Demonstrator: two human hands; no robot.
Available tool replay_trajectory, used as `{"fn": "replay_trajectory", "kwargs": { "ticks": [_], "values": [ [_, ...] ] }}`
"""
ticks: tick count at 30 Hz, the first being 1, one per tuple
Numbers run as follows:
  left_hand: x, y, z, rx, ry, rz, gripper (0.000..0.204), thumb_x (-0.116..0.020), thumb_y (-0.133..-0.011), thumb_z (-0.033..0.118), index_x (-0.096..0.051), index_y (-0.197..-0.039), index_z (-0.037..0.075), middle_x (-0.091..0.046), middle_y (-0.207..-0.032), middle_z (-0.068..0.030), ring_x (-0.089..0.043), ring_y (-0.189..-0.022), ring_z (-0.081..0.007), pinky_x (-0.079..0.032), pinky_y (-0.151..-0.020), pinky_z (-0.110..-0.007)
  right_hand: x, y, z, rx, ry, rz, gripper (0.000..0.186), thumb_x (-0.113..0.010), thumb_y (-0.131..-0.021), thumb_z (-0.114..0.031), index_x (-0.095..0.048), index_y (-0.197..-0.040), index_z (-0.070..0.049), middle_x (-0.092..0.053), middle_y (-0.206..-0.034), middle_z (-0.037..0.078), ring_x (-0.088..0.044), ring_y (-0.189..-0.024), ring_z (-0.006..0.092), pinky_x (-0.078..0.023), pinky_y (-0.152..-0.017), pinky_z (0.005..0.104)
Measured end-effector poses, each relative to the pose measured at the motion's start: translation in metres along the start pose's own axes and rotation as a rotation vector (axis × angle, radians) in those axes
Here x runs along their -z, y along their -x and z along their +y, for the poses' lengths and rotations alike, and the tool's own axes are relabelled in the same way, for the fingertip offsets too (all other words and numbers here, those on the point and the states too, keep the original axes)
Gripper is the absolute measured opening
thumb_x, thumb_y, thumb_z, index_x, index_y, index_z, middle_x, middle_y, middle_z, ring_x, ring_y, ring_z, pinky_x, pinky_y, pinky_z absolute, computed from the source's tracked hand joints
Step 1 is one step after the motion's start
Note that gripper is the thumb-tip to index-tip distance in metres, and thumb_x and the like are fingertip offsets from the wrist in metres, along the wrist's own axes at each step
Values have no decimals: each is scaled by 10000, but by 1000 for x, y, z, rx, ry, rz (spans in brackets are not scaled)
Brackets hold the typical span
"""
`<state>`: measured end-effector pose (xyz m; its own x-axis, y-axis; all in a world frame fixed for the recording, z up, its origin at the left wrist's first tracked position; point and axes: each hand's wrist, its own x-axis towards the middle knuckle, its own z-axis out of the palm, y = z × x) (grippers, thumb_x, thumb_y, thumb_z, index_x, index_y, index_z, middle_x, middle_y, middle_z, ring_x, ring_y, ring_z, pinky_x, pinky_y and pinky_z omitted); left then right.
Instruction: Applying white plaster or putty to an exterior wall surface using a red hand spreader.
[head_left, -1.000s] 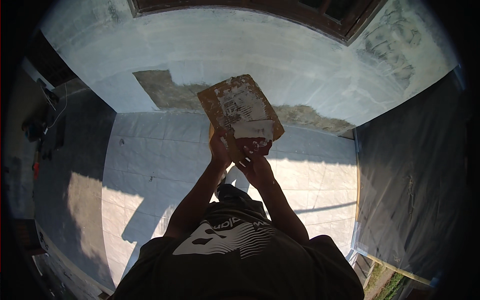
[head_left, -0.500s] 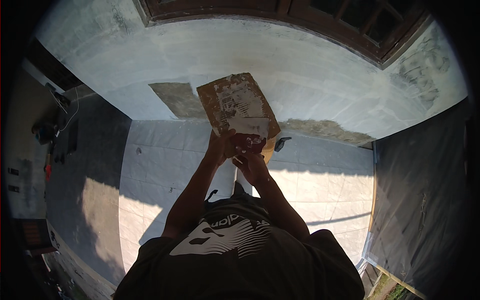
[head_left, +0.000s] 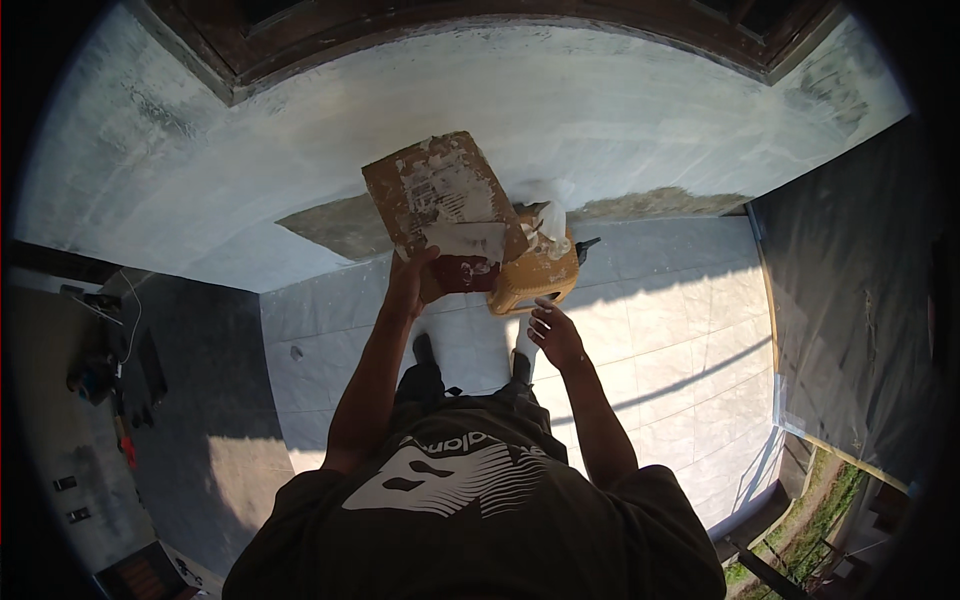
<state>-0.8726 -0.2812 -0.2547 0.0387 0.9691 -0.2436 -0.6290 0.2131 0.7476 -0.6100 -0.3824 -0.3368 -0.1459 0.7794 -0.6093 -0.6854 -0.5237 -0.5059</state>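
My left hand (head_left: 408,285) holds up a brown cardboard board (head_left: 440,195) smeared with white plaster, gripping its near edge. Just right of the board is an orange-yellow tool or container (head_left: 535,275) with a lump of white plaster on top and a black tip at its far side. My right hand (head_left: 555,335) hovers just below that orange object with its fingers apart; I cannot tell whether it touches it. Behind the board is a curved, white-plastered wall (head_left: 600,120) with a bare brown patch (head_left: 335,225).
Grey floor tiles (head_left: 660,340) lie under my feet, partly in shadow. A dark wooden window frame (head_left: 480,25) runs along the top of the wall. Tools and cables (head_left: 110,370) lie at the far left. Dark sheeting (head_left: 860,300) covers the right side.
Both hands were together under the board; now my right hand has dropped away from it and opened. The orange object has come into view and the camera has turned closer to the wall.
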Motion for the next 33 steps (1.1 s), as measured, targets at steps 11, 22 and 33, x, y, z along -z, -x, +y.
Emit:
{"fn": "replay_trajectory", "kwargs": {
  "ticks": [11,22,33],
  "values": [
    [86,-95,27,248,-211,-134,561,-597,-758,11,-376,-1273,26,-540,-1146,-126,-575,-1017,-243,-506,-864,-372,-11,-140,53,97,133,371,367,-589,-831,-147,-486,-1177,-87,-605,-934,22,-567,-791,150,-469,-696,320],
    [150,-181,-75,249,-258,-120,555,-611,-753,24,-384,-1259,11,-538,-1135,-120,-574,-998,-224,-500,-855,-352,151,-386,64,372,835,450,709,-766,-594,-152,-502,-1220,51,-608,-712,83,-581,-640,156,-475,-571,299],
    [214,-239,-193,231,-267,-154,576,-607,-762,50,-359,-1281,17,-518,-1162,-128,-549,-1050,-232,-493,-874,-359,208,-526,108,1038,716,392,931,-868,-495,-114,-365,-1276,-57,-490,-1185,155,-500,-1099,297,-432,-912,394]
  ]
}}
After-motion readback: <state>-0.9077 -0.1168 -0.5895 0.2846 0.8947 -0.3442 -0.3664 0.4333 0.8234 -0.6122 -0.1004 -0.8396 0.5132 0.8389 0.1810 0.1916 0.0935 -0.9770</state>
